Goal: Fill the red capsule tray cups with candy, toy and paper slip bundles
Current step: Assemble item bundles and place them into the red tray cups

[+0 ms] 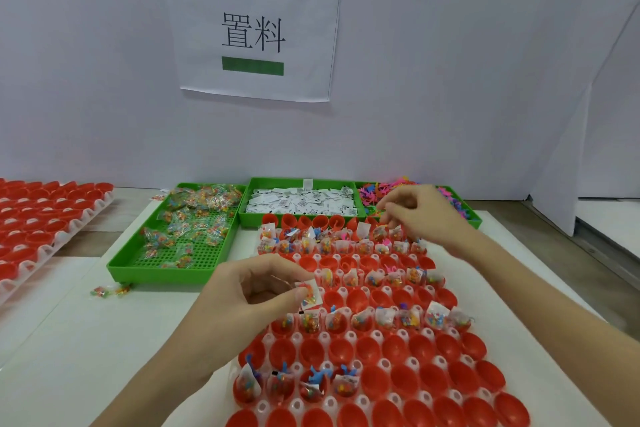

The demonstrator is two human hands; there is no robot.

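Two hands work over the red capsule tray on the counter. The left hand pinches a bundle of candy and paper slip at its fingertips, just above an empty cup near the tray's left edge. Best to lower it straight in and tuck the slip down. The right hand reaches over the tray's far rows; its fingers are curled, contents unclear.

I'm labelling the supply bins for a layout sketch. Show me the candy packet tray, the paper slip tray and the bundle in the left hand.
candy packet tray (122, 265): head view, on its bare front-left rim.
paper slip tray (277, 181): head view, on its back rim.
bundle (310, 293): head view, on the packet's middle, pinched by the left hand (242, 298).
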